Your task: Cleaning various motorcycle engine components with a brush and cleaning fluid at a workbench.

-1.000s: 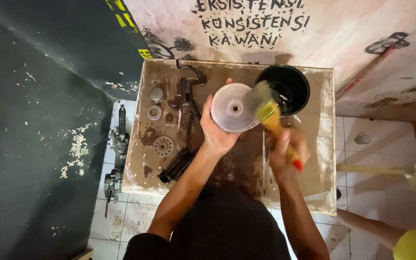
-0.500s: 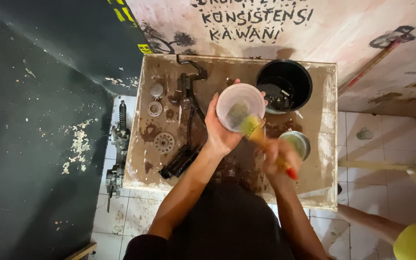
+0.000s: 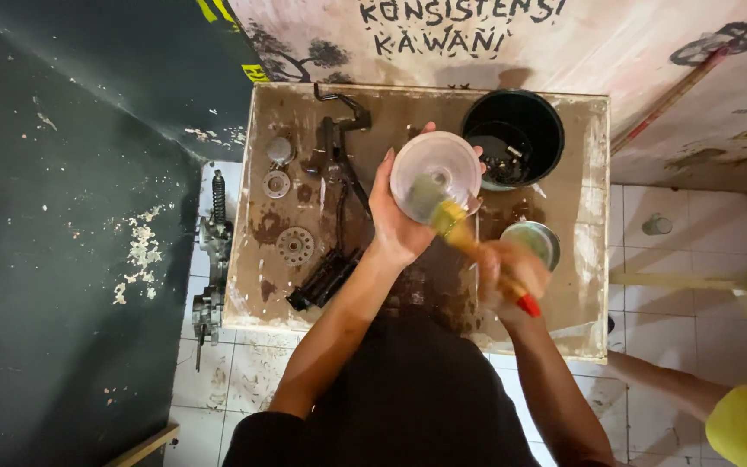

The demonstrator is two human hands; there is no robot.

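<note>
The right hand (image 3: 512,275) is clenched on a paintbrush (image 3: 460,229), bristles inside the pale round cover (image 3: 436,177) that the left hand (image 3: 395,216) grips by its rim. The cover looks light, stiff, likely slick; the rim seems the safest hold. Beyond both hands: a stained table (image 3: 257,285), black bucket (image 3: 513,137), painted wall.

Two hands are at work: the left hand (image 3: 395,220) holds one pale round cover (image 3: 436,175), and the right hand (image 3: 512,275) holds one brush (image 3: 464,235). Beyond the grip stands one black bucket (image 3: 513,138). Just right of the grip sits one small metal bowl (image 3: 531,243). To the left of the grip, on the worktop (image 3: 257,259), lie three small round metal parts (image 3: 294,246) and one black lever piece (image 3: 328,277).
</note>
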